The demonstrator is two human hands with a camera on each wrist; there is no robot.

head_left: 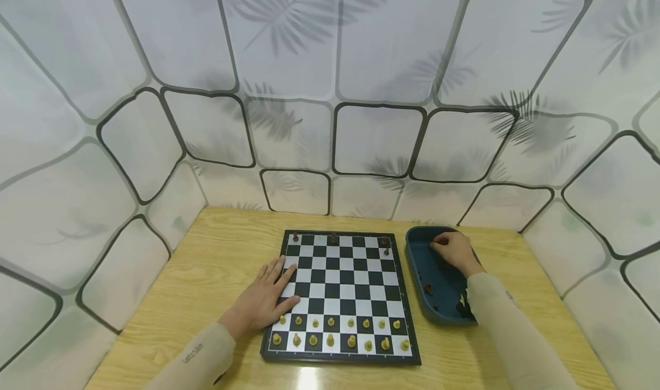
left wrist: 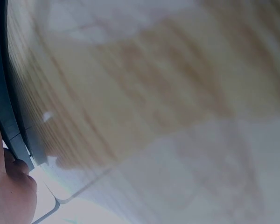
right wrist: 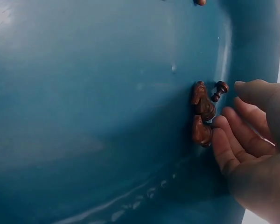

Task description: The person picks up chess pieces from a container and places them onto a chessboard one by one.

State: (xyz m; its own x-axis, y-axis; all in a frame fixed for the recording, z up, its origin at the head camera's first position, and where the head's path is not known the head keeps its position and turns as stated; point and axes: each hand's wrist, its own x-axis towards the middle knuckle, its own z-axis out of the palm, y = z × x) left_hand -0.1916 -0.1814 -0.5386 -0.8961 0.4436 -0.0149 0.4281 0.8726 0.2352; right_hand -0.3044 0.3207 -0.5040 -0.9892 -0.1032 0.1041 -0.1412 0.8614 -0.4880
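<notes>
Sixteen gold chess pieces (head_left: 330, 339) stand on the chessboard (head_left: 339, 276), eight in each of its two near rows, while four brown chess pieces (head_left: 334, 239) stand at the far end, three in the last row and one just in front at the right corner. Between these groups run four checkered rows, the left hand (head_left: 263, 298) lying flat over the board's left edge, fingers straight and gripping nothing. Only a narrow strip of wooden table (head_left: 216, 252) separates the board's right edge from the blue tray (head_left: 444, 281); left of the board the wood is wider. Inside the tray, the right hand (head_left: 456, 251) reaches in by the wall, fingers loosely bent, thumb apart, no piece visibly pinched; beside its fingertips lie two larger brown pieces (right wrist: 202, 132) and one small pawn (right wrist: 219, 91). More brown pieces lie nearer the person, too small to count
</notes>
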